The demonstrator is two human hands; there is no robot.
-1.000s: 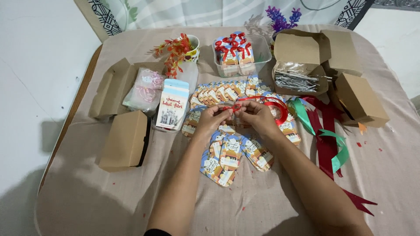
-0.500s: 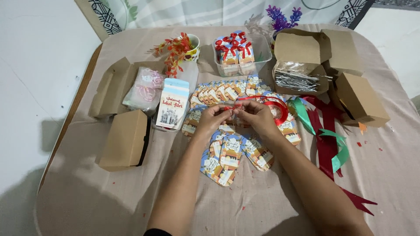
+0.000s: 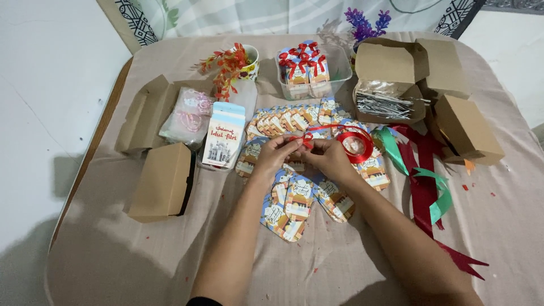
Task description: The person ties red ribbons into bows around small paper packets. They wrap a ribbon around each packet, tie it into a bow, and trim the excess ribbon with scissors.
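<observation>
Beige cloth covers the bench (image 3: 141, 260), and above the little paper tags (image 3: 297, 201) both hands pinch a thin red ribbon (image 3: 306, 139). The left hand (image 3: 276, 152) and right hand (image 3: 328, 158) each keep a tight fingertip grip. If a finger slips, the small bow may come loose, or the ribbon roll (image 3: 356, 143) just beside them could get tugged.

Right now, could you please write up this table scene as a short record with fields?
Left hand: pinching a red ribbon together with the right hand.
Right hand: fingertips meet the left hand's at the ribbon.
Under the hands: printed paper tags fanned on the cloth.
Ribbon roll: red, just right of the hands.
Clear tub: holds tags tied with red bows.
Open brown box: holds silvery strips.
Closed brown box: left side.
Loose ribbons: green and dark red, right side.
</observation>
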